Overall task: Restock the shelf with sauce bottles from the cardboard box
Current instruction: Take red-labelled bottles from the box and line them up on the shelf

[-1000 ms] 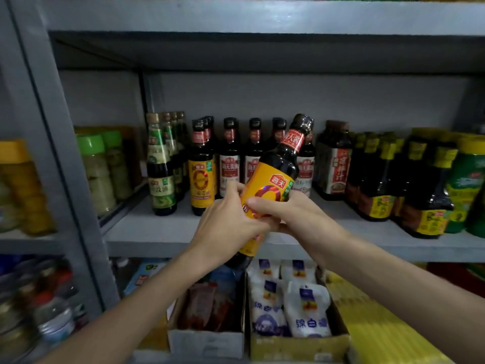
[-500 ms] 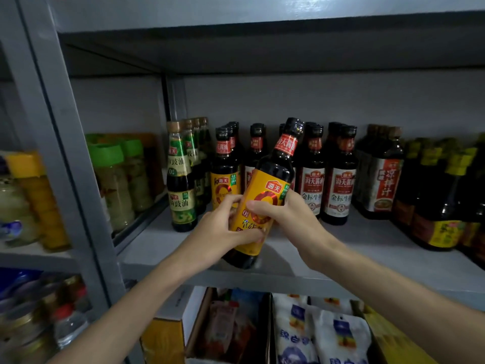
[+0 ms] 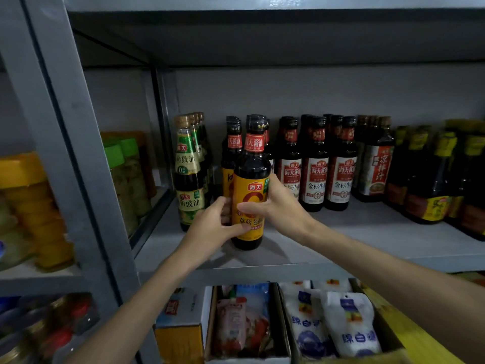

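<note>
Both hands hold one soy sauce bottle (image 3: 252, 169), dark glass with an orange label and a red neck band. It stands upright at the front of the grey metal shelf (image 3: 341, 240). Its base is down at the shelf board, though I cannot tell whether its full weight rests there.

The left hand (image 3: 210, 227) grips the lower left of the bottle, fingers curled round the side and thumb laid on the label. The right hand (image 3: 280, 206) wraps the right side higher up. Its thumb crosses the front of the label and its fingers pass behind the glass.

Directly behind the held bottle, and touching or nearly touching it, is a row of orange-label bottles (image 3: 227, 179) of the same kind. To their left is a file of green-label bottles (image 3: 187, 174) with gold caps. To the right stand red-and-white-label bottles (image 3: 316, 169), then a bottle with a tall label (image 3: 376, 166), then yellow-capped bottles (image 3: 435, 179) (blurred at the frame's edge).

In the bay to the left are green-lidded jars (image 3: 123, 174) and a yellow-lidded jar (image 3: 23, 185). On the level below, open cardboard boxes hold white sugar bags (image 3: 346, 324) and reddish packets (image 3: 236, 321).
</note>
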Demonstrator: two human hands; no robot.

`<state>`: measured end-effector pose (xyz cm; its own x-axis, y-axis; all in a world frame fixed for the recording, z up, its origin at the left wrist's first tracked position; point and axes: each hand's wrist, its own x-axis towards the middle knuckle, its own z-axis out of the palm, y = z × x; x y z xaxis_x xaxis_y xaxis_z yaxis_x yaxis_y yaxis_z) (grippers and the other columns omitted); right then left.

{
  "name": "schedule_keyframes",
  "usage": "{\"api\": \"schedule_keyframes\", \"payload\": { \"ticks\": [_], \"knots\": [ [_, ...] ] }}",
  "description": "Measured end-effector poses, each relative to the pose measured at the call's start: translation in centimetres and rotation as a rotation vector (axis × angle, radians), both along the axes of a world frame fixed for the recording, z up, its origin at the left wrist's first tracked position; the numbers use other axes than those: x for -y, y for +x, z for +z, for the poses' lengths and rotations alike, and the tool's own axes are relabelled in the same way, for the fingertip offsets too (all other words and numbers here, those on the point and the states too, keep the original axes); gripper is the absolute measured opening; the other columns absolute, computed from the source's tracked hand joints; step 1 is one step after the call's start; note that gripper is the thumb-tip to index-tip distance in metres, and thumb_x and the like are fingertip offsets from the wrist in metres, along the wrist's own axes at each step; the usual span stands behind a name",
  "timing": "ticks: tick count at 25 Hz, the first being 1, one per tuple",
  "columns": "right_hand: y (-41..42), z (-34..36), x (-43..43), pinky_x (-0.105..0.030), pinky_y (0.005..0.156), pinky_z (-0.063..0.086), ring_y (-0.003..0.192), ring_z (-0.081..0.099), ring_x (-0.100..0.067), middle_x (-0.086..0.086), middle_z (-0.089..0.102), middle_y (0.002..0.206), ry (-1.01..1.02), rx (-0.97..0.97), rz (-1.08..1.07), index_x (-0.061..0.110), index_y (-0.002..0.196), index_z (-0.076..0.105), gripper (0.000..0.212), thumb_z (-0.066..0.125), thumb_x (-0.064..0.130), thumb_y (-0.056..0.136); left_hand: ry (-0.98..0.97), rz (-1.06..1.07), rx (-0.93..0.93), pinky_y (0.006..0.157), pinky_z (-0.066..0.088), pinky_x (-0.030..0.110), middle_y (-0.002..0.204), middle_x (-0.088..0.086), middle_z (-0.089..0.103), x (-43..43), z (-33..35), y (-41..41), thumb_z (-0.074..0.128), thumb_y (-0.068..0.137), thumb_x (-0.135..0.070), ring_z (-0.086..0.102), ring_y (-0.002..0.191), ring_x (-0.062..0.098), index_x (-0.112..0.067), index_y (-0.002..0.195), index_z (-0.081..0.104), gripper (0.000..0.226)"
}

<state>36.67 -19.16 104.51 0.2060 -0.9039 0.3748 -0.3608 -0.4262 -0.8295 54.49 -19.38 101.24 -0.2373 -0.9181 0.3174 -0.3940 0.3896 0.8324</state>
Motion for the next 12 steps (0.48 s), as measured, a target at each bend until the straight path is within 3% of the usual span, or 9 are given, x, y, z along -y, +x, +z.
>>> {"api": "schedule_keyframes", "payload": {
  "ticks": [2,6,10,12],
  "knots": [
    [0.4,-0.4,0.4,-0.045,0.095,0.057,0.105,0.07,-0.015,-0.001,0.07,0.116,-0.004,-0.015,-0.016,0.015,0.128,0.046,0.064,0.082,0.025,0.077,-0.002,0.005,0.015,0.096,0.054,0.043,0.12,-0.004,0.069,0.5,-0.4,0.3,0.083,0.064,-0.05,0.067,0.11,0.012,-0.02,0.129,0.055,0.077],
    [1.2,-0.8,1.3,-0.045,0.094,0.056,0.106,0.069,-0.016,-0.001,0.069,0.114,-0.002,-0.04,-0.031,0.014,0.126,0.045,0.065,0.082,0.03,0.075,-0.01,0.033,0.059,0.096,0.055,0.041,0.12,-0.004,0.069,1.4,-0.8,0.7,0.082,0.076,-0.033,0.066,0.108,0.011,-0.019,0.129,0.054,0.062],
    [1.9,-1.3,1.9,-0.044,0.093,0.057,0.103,0.069,-0.014,0.0,0.07,0.111,0.0,-0.049,-0.034,0.015,0.123,0.046,0.071,0.079,0.044,0.067,-0.036,0.057,0.113,0.094,0.056,0.038,0.118,-0.009,0.068,1.9,-1.2,0.9,0.08,0.077,-0.036,0.065,0.107,0.007,-0.025,0.126,0.054,0.056],
    [2.1,-1.5,2.3,-0.044,0.093,0.057,0.103,0.069,-0.012,0.001,0.069,0.111,-0.005,-0.065,-0.026,0.016,0.123,0.046,0.066,0.08,0.038,0.072,-0.036,0.066,0.115,0.093,0.056,0.038,0.115,-0.01,0.068,2.1,-1.3,1.0,0.081,0.077,-0.035,0.066,0.105,0.007,-0.026,0.123,0.054,0.054]
  ]
}}
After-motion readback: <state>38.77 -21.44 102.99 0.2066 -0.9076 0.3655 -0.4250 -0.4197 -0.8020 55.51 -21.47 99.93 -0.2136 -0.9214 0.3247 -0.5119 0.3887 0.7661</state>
